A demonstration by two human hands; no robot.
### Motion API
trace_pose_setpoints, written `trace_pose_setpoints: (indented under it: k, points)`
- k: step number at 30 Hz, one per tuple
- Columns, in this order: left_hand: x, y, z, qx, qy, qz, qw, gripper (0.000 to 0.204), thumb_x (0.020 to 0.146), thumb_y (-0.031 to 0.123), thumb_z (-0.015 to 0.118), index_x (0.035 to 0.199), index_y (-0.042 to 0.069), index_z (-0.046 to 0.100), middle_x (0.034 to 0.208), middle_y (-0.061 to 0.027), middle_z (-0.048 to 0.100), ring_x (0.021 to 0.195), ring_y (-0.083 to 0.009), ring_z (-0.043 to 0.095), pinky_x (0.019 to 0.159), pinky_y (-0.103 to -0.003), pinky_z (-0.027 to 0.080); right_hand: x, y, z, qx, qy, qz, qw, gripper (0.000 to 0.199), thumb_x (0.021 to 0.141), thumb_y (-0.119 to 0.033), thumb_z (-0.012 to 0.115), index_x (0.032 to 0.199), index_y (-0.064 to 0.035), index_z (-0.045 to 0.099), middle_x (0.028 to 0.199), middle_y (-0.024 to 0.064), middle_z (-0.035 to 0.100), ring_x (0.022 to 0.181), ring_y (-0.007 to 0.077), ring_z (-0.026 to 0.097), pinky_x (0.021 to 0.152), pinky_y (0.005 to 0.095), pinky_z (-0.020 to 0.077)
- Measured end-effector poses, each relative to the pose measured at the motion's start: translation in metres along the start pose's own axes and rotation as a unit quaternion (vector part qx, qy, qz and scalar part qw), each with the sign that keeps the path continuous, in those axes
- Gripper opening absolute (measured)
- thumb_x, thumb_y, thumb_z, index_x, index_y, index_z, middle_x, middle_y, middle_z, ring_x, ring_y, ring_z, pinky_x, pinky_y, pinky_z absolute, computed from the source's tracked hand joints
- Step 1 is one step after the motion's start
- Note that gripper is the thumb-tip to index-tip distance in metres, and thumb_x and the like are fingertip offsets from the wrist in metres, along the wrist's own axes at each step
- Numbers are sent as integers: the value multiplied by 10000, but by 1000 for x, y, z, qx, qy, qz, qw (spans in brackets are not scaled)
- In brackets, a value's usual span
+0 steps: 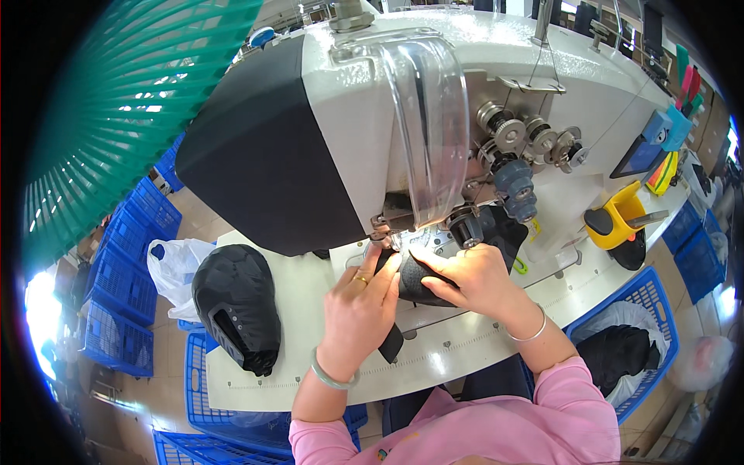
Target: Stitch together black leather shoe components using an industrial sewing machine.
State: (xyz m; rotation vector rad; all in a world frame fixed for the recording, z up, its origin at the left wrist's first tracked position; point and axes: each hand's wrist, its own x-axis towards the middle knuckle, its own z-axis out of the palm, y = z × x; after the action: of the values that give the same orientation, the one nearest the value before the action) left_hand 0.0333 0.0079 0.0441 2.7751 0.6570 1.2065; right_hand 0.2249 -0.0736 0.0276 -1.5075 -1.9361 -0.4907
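Workpiece: black, right beneath the sewing machine's head, near the table's front edge!
Left hand: fingers bunched at its left side, grip unclear
Right hand: curled, gripping its right side
Sewing: apparently underway, unfinished; what's left is hidden

The cloth is black, the sleeves pink, the crates blue.

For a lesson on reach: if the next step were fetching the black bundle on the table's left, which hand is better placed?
Probably the left hand: it is nearer the black bundle. The right hand is farther across, though both hands touch the black workpiece.
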Motion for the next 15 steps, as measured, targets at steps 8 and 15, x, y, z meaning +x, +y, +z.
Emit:
trace_pose_setpoints:
  k: [8, 15]
  points:
    - [1, -19, -15, -109, -56, 18, 992, 375, 727, 89, 667, 1097, 26, 684, 1171, -236, 638, 836, -293, 666, 705, -338, 542, 3, 6, -2, 5, -19, -6, 1000, 393, 835, -356, 664, 1176, -159, 680, 502, 38, 509, 449, 208, 509, 485, 326, 387]
    - [-9, -44, -8, -193, -42, 47, 979, 449, 647, -21, 588, 1072, 50, 714, 1218, -243, 613, 840, -284, 700, 700, -302, 551, 16, 33, 3, 87, 13, -48, 995, 293, 801, -340, 673, 1016, -153, 742, 570, 69, 585, 501, 238, 573, 494, 343, 432]
